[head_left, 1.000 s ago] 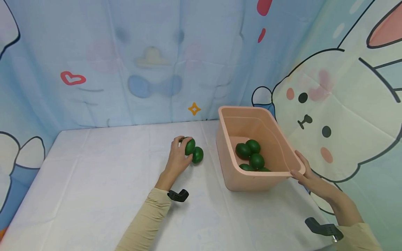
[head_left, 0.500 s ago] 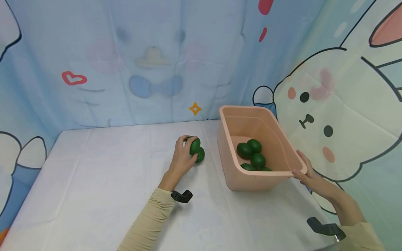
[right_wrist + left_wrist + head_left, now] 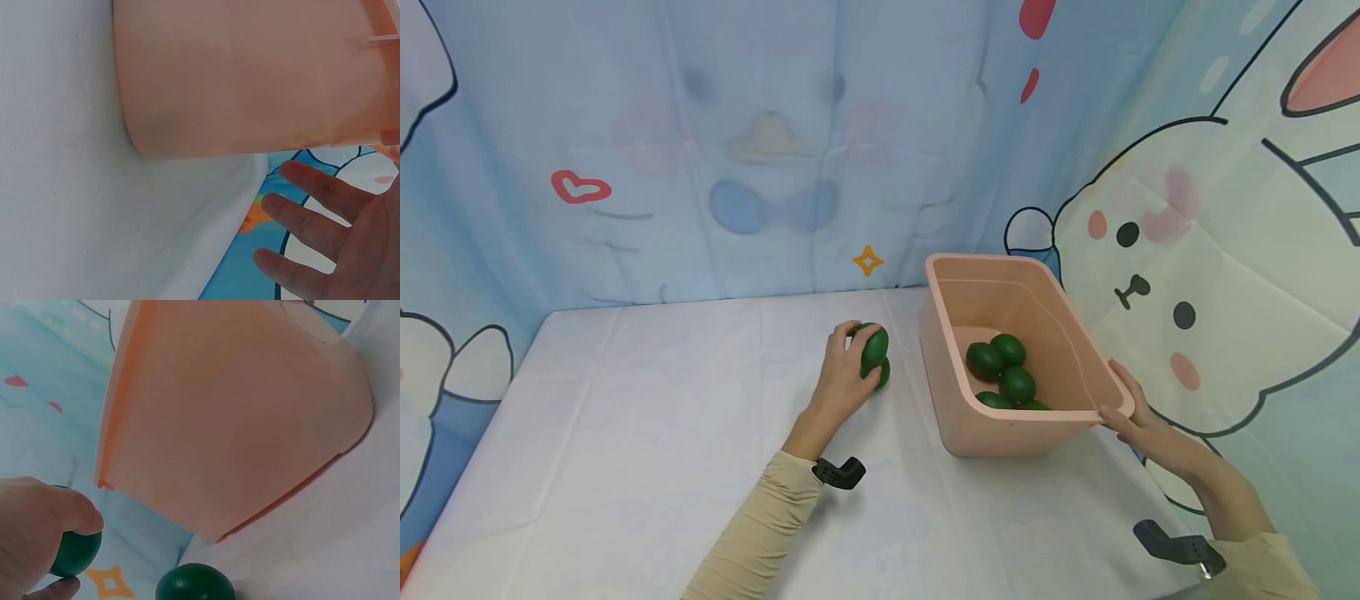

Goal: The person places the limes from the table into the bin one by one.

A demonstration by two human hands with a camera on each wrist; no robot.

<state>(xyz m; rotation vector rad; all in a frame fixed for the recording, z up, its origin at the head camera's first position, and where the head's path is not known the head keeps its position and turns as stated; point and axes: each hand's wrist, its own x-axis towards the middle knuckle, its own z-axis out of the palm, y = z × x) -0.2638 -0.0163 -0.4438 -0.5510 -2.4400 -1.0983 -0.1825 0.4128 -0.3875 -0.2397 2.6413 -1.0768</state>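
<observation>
My left hand [image 3: 842, 375] holds a dark green lime [image 3: 874, 348] between thumb and fingers, above the white table. Just below it a second lime [image 3: 883, 373] lies on the cloth, partly hidden by the first. The left wrist view shows the held lime [image 3: 78, 553] apart from the other lime [image 3: 195, 584]. To the right stands a peach plastic bin [image 3: 992, 435] with several limes [image 3: 1017, 386] inside. At the bin's near right corner, my right hand [image 3: 1153, 429] has its thumb and a finger on the rim. The right wrist view shows its other fingers [image 3: 312, 225] straight and spread.
A white cloth covers the table [image 3: 625, 433]. Behind it hangs a blue printed curtain [image 3: 760, 100], and a rabbit print [image 3: 1225, 250] is close beside the bin on the right. The table's right edge runs beneath my right arm.
My left hand has moved slightly to the right with the lime, which now covers more of the second lime. My right hand and the bin have stayed in place.
</observation>
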